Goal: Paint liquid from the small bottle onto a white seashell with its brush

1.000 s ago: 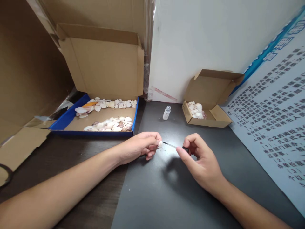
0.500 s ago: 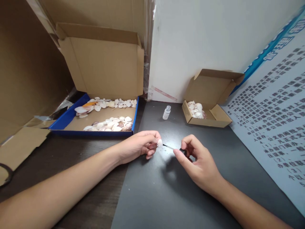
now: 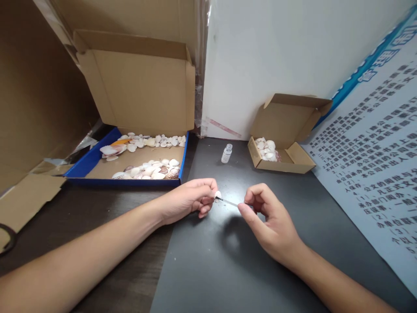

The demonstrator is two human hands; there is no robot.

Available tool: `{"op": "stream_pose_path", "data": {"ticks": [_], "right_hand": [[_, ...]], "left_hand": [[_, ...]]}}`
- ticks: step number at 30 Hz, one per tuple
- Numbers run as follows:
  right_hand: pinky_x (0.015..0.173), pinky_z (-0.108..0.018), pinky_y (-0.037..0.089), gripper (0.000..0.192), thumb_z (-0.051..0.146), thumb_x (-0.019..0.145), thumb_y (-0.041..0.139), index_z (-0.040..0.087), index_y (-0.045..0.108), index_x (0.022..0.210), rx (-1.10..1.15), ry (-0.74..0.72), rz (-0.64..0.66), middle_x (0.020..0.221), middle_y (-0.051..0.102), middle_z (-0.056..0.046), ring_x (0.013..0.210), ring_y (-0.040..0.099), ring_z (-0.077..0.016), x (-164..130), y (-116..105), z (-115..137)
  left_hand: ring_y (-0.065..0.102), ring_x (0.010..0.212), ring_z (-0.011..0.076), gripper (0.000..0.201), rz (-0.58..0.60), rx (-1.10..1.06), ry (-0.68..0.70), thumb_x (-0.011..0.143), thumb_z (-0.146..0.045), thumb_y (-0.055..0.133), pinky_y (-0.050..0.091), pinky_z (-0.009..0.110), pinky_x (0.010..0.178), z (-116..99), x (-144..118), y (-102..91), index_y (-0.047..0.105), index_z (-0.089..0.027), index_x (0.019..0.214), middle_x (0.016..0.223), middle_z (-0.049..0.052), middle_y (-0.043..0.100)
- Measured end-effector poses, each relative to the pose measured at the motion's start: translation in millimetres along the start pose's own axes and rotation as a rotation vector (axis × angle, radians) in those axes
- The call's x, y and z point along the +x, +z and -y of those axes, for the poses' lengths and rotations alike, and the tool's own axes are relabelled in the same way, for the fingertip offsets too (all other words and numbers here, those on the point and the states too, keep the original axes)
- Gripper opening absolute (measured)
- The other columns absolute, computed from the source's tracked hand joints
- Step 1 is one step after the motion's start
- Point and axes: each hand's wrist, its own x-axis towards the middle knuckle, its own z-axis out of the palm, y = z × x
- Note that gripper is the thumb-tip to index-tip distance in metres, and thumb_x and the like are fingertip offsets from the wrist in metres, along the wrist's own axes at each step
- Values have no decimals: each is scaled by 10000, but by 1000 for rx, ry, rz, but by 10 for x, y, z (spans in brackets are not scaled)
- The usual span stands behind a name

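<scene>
- Pinched between the thumb and fingertips of the left hand (image 3: pixel 190 201) is a small white shell (image 3: pixel 218 194), held just above the dark mat (image 3: pixel 228 261) near its middle.
- The right hand (image 3: pixel 272 221) has its thumb and forefinger closed on the dark handle of a thin brush (image 3: pixel 230 202), whose tip touches the shell's lower edge.
- Both forearms come in from the near edge of the bench, the left one crossing the dark wood surface (image 3: pixel 107 204) beside the mat.
- A small clear bottle (image 3: pixel 227 153) stands upright, uncapped, toward the far edge of the mat, well apart from the hands.
- Just to the right of the bottle sits a small open cardboard box (image 3: pixel 286 143) with pale shells lying in its left part.
- At the far left corner lies a larger open carton with blue sides (image 3: pixel 89 163), its lid raised against the back; shells lie inside in two loose rows.
- A white panel (image 3: pixel 276 52) stands behind the mat, and a printed poster (image 3: pixel 374 165) leans along the right edge.
</scene>
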Motion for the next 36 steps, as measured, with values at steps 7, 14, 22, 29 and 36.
{"op": "stream_pose_path", "data": {"ticks": [7,14,22,29,36], "right_hand": [[482,-238,389,125,234,910,555,245,463,825,2,-19,-49,649,461,53,523,452,-116,14,-4,13],[497,-237,409,116,238,909,577,244,483,841,-24,4,-18,656,477,50,549,472,-121,6,6,0],[480,-232,392,136,231,921,552,237,483,804,-41,10,-23,628,458,57,514,452,-109,9,-10,17],[478,-229,402,131,237,898,575,235,485,801,-61,4,-46,633,468,51,519,461,-109,18,6,22],[507,-233,420,106,229,913,559,239,496,828,-29,-40,-42,659,491,44,553,478,-117,20,2,15]], "left_hand": [[422,535,68,174,3,-2,5,864,-262,607,353,213,537,12,3,-6,485,-181,768,647,-66,403],[440,498,60,203,4,-6,-2,843,-291,649,392,202,509,-13,-2,40,492,-180,776,621,-74,425],[604,516,99,228,-2,-12,-6,812,-313,698,454,202,466,-11,7,58,516,-177,826,683,-27,605],[606,530,88,206,-16,10,-14,814,-273,688,465,200,506,-17,-1,51,507,-175,809,705,-20,627],[540,512,68,147,-33,31,-13,814,-203,650,444,197,523,-29,-8,57,508,-175,787,675,-34,596]]}}
